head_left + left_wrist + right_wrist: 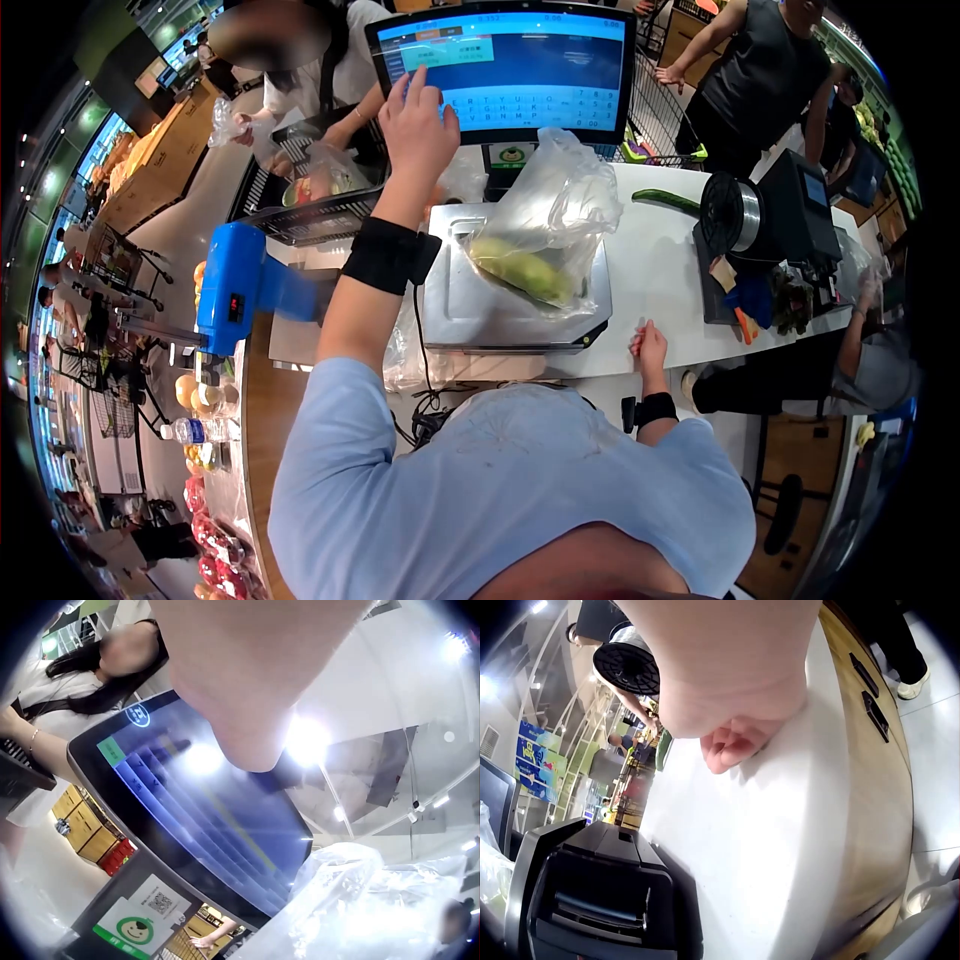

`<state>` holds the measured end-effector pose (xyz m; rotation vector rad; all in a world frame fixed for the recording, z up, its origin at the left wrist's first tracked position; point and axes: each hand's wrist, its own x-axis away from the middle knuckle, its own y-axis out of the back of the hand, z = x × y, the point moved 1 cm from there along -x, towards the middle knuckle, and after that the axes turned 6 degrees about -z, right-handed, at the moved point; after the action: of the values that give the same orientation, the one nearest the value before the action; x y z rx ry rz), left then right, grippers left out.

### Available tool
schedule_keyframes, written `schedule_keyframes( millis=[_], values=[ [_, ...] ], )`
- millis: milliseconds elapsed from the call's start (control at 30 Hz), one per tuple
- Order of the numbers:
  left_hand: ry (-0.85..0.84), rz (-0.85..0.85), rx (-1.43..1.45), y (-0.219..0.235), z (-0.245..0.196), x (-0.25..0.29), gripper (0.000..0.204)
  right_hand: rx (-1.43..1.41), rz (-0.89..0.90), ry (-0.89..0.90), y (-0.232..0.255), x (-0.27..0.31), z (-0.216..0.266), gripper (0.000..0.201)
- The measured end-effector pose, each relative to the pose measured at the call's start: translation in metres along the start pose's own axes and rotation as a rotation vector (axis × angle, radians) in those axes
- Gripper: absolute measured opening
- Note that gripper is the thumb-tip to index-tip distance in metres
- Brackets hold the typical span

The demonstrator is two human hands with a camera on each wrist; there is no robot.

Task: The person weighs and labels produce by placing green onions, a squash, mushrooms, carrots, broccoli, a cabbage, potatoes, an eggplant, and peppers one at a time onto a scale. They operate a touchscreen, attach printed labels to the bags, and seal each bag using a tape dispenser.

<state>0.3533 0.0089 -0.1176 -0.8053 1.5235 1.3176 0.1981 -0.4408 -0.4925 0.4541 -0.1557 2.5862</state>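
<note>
On scale [450,315], bagged produce [520,270], long axis slanting near right

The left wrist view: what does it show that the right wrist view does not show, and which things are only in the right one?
Only the left wrist view shows the left hand, the green-and-white sign with a smiling face below the screen, and the person with long dark hair.

Only the right wrist view shows the right hand, the black reel, the cucumber and the white counter.

Both show the screen and the clear plastic bag, but the right wrist view has only a part of each.
</note>
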Motion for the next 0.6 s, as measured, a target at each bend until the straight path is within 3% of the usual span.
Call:
schedule_keyframes(
  millis=[100, 167, 200, 267, 333, 400, 467, 500, 533, 567, 600],
  values=[
    [0.03, -0.054, 0.069, 0.008, -0.009, 0.013, 0.02, -0.006, 0.043, 0.03, 0.001, 0.003, 0.001, 0.041],
    [0.348, 0.183, 0.479, 0.013, -0.018, 0.031, 0.032, 0.011, 0.056, 0.048, 0.0, 0.003, 0.003, 0.041],
    [0.458, 0.321, 0.602, 0.007, -0.021, 0.045, 0.048, 0.007, 0.052, 0.045, -0.001, 0.003, 0.003, 0.041],
    [0.43, 0.333, 0.614, 0.011, -0.047, 0.069, 0.074, 0.053, 0.038, 0.048, -0.002, 0.002, 0.004, 0.041],
    [0.429, 0.397, 0.668, 0.002, -0.068, 0.093, 0.073, 0.067, 0.036, 0.048, -0.003, 0.003, 0.003, 0.041],
    [0.277, 0.852, 0.596, -0.015, -0.083, 0.119, 0.06, 0.086, 0.035, 0.051, -0.006, 0.003, 0.009, 0.041],
    [0.666, 0.818, 0.787, -0.037, -0.088, 0.147, 0.044, 0.102, 0.046, 0.054, -0.008, 0.004, 0.011, 0.042],
    [0.615, 0.483, 0.843, -0.053, -0.077, 0.167, 0.033, 0.055, 0.06, 0.036, -0.008, -0.003, 0.006, 0.042],
    [1.256, 0.53, 1.082, -0.026, -0.079, 0.145, 0.024, 0.004, 0.065, 0.014, -0.009, -0.012, 0.0, 0.041],
    [1.495, 0.215, 1.293, -0.031, -0.064, 0.15, 0.028, 0.077, 0.098, 0.065, -0.011, -0.014, 0.006, 0.037],
    [1.707, 0.113, 1.802, -0.015, -0.037, 0.151, 0.031, 0.289, 0.048, 0.278, -0.029, 0.007, 0.047, 0.033]
  ],
)
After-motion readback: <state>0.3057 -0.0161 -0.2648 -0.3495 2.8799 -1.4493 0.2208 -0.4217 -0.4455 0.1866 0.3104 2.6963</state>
